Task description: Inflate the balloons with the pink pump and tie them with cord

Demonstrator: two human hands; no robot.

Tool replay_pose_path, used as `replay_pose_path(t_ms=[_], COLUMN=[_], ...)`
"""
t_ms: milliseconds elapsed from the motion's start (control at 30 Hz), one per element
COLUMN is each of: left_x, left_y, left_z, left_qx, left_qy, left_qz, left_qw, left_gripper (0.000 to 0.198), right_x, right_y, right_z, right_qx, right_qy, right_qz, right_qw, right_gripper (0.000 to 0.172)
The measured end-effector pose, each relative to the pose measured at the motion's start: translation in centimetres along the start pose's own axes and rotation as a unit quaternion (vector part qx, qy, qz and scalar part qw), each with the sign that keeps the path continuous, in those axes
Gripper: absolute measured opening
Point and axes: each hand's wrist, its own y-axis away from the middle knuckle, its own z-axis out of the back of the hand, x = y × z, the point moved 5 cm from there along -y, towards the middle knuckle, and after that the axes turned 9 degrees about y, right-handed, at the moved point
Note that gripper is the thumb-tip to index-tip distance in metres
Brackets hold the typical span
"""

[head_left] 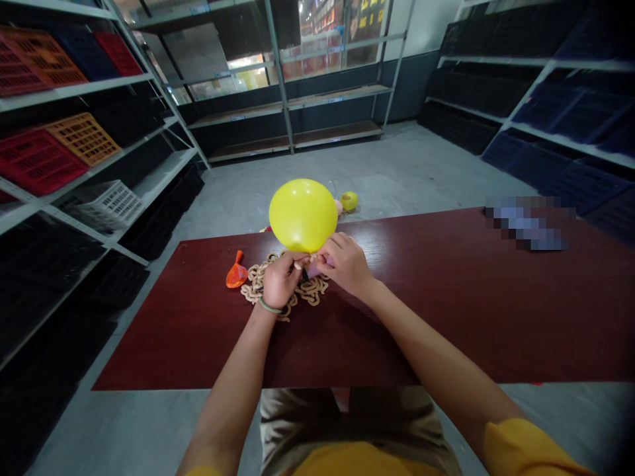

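An inflated yellow balloon (302,215) stands up above the table, its neck end pointing down toward me. My left hand (282,281) pinches at the balloon's neck from the left. From the right, my right hand (344,264) is closed at the same neck, its fingertips close to the left ones. Beneath the hands lies a heap of beige rope (313,291) in loose loops. A purple item (313,270), partly hidden, shows between the hands. Just left of the rope lies a flat orange balloon (237,272).
The dark red table (446,304) spreads widest to my right, with a blurred-out bluish item (528,225) at its far right. A smaller yellow object (349,201) lies beyond the far edge. Shelves with crates (82,139) stand left and right.
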Motion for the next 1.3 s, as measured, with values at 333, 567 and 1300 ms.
replay_pose_path(t_ms=[333, 567, 1300], left_x=[0.8, 1.4, 2.1], left_y=[-0.3, -0.2, -0.4], left_z=[-0.3, -0.4, -0.4], left_qx=[-0.028, -0.027, -0.035], left_qy=[0.003, 0.027, 0.035], left_qz=[0.077, 0.124, 0.121], left_qw=[0.997, 0.992, 0.991], left_gripper=[0.018, 0.021, 0.018], right_x=[-0.4, 0.1, 0.0], right_y=[0.3, 0.3, 1.1], right_z=[-0.5, -0.4, -2.7], right_qx=[-0.006, -0.016, 0.006], right_qy=[0.019, -0.097, 0.118], right_qz=[-0.011, 0.014, 0.027], right_qw=[1.0, 0.995, 0.993], right_gripper=[0.014, 0.013, 0.019])
